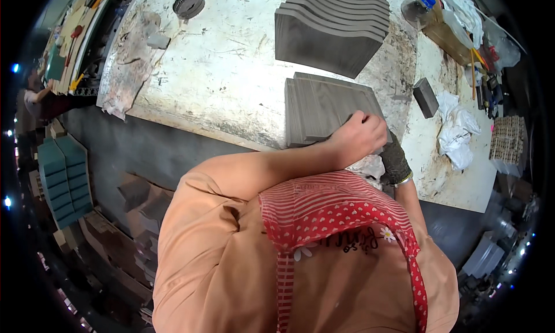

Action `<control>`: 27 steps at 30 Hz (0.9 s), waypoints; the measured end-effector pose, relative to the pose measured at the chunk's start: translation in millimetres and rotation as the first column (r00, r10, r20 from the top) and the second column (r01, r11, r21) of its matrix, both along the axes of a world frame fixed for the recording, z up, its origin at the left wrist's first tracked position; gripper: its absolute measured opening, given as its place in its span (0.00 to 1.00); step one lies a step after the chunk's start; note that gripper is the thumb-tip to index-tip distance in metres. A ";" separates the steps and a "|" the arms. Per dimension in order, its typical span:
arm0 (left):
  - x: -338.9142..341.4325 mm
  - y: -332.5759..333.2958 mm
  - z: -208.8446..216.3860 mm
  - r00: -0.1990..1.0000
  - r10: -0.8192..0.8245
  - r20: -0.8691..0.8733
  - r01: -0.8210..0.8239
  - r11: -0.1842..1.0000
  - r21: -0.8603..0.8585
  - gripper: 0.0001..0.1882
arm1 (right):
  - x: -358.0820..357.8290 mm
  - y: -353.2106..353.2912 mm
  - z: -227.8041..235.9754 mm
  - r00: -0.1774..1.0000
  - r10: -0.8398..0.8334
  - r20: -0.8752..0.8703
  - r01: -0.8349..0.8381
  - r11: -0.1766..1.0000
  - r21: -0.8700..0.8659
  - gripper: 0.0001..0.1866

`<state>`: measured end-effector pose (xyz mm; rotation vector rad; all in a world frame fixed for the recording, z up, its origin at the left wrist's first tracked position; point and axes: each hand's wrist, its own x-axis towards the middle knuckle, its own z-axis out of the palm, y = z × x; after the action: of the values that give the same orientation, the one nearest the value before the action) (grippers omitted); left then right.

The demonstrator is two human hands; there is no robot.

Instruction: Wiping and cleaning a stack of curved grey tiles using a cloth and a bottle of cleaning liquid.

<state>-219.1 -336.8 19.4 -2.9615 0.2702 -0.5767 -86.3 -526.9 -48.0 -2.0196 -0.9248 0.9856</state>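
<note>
We see a low pile of flat boards [329, 96] just above the middle of the frame. They are gray-brown with thin wood lines and straight sides, and lower ones poke out at the left. Our left hand [361, 137] curls its fingers over the pile's lower right; we can't tell if it grips anything. Our right hand [396, 162], in a dark glove [398, 170], is by that corner; we can't tell if it's open.

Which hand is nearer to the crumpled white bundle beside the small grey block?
Right: the gloved right hand is left of the bundle; the left hand is farther left, over the boards.
</note>
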 end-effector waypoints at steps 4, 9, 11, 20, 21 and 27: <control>-1.9 -2.4 -0.5 0.999 0.009 -0.039 -0.008 0.999 0.032 0.16 | 2.1 -0.2 4.2 0.995 -0.042 0.086 0.060 0.975 -0.212 0.24; 4.6 21.8 20.9 0.997 -0.022 -0.072 0.010 0.987 -0.162 0.17 | -10.7 25.8 24.3 0.999 -0.052 0.007 0.053 0.997 -0.059 0.16; 12.2 42.1 32.1 0.995 -0.016 -0.101 -0.006 0.976 -0.218 0.19 | -18.5 38.3 32.9 0.916 -0.177 -0.361 0.219 0.973 0.079 0.23; 45.5 102.7 43.0 0.987 0.083 0.140 -0.068 0.991 -0.113 0.30 | -34.9 61.3 51.4 0.855 -0.268 -0.445 0.348 0.931 0.108 0.31; 47.2 109.3 40.5 0.966 0.094 0.241 -0.075 0.994 -0.085 0.31 | -33.7 63.9 51.8 0.778 -0.226 -0.586 0.383 0.911 0.156 0.30; 39.3 138.2 33.4 0.993 0.109 0.034 -0.103 0.986 -0.131 0.43 | -24.3 78.1 61.6 0.013 -0.179 -0.984 0.688 0.716 -0.121 0.24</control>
<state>-179.8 -198.6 52.8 -3.0594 0.0731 -0.6649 -110.7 -448.8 13.5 -0.7369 0.3187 1.2380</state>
